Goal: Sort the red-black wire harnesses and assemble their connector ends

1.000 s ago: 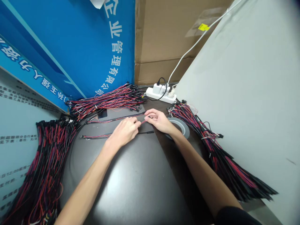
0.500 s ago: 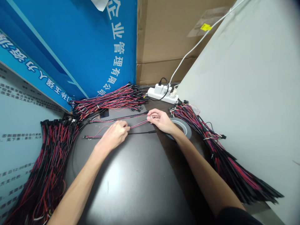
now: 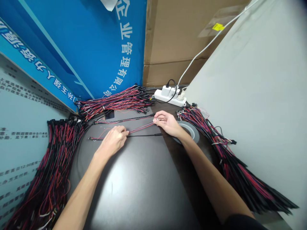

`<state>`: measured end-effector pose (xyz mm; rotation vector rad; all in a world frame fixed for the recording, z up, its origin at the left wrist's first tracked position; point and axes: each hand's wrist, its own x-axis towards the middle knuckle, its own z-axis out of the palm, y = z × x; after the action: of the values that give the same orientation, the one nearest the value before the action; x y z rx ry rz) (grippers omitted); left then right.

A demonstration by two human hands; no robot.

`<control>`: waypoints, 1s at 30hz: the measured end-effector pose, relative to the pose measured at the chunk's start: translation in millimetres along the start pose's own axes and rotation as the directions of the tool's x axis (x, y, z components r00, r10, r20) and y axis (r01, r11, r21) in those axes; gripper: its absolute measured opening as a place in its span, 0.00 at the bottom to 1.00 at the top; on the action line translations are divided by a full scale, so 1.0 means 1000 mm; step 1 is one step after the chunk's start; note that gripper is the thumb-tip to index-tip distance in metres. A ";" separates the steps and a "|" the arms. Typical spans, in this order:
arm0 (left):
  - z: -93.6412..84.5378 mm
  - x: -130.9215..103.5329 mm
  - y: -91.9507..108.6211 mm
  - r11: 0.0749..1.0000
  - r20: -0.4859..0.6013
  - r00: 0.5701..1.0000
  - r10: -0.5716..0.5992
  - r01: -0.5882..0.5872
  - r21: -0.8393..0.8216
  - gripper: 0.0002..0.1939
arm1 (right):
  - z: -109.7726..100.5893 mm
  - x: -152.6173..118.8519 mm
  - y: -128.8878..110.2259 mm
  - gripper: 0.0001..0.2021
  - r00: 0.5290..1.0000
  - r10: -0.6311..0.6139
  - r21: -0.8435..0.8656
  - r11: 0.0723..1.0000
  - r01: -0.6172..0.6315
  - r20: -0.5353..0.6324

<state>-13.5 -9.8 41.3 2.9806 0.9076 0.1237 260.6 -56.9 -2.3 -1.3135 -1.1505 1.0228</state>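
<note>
Thin red and dark wires point(image 3: 141, 128) run stretched between my two hands, above the grey table mat. My left hand point(image 3: 114, 139) is closed, pinching the wires with thumb and forefinger. At their other end my right hand point(image 3: 166, 124) pinches them, with a small whitish bit showing at the fingertips. Under and beside the left hand lies a wire harness with a black cable point(image 3: 145, 135) reaching right and a small connector point(image 3: 90, 138) at its left end. Another black cable with a red wire point(image 3: 120, 120) lies behind the hands.
Bundles of red and black wire harnesses lie at the back point(image 3: 117, 102), the left point(image 3: 62, 153) and the right point(image 3: 223, 153). A white power strip point(image 3: 170, 97) with plugs stands behind my right hand. A grey ring-shaped roll point(image 3: 194, 132) lies under my right wrist. Panels and cardboard point(image 3: 172, 38) enclose the table.
My left hand has slid left along the wires, so a longer stretch shows between the hands. The right hand keeps its pinch. The whole view has shifted slightly.
</note>
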 end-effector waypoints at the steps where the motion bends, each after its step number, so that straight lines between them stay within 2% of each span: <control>1: 0.001 -0.002 -0.001 1.000 -0.012 1.000 -0.006 0.006 -0.007 0.11 | 0.000 0.000 0.000 0.22 1.000 -0.003 -0.002 1.000 0.003 -0.001; 9: 0.004 -0.024 -0.012 0.997 -0.066 0.996 -0.066 0.063 -0.038 0.12 | -0.002 0.001 0.001 0.22 1.000 -0.016 -0.001 1.000 0.016 0.015; 16: 0.000 -0.040 -0.020 0.994 -0.191 0.980 -0.058 0.074 0.077 0.12 | -0.001 0.000 0.003 0.24 1.000 -0.013 0.019 1.000 0.013 -0.002; 21: 0.000 -0.052 -0.027 0.993 -0.249 0.967 -0.057 0.081 0.088 0.13 | -0.001 0.000 0.003 0.23 1.000 -0.009 0.017 1.000 0.009 -0.012; 26: -0.004 -0.063 -0.031 0.990 -0.271 0.955 -0.118 0.136 0.046 0.14 | -0.001 0.000 0.004 0.24 1.000 -0.011 0.004 1.000 0.011 -0.005; 30: -0.007 -0.072 -0.036 0.983 -0.274 0.951 -0.145 0.171 0.073 0.14 | -0.001 0.000 0.005 0.24 1.000 -0.014 0.001 1.000 0.014 -0.013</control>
<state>-93.6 -20.2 41.5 3.0105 1.2082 0.5036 262.3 -57.4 -7.4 -1.3075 -1.1474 1.0041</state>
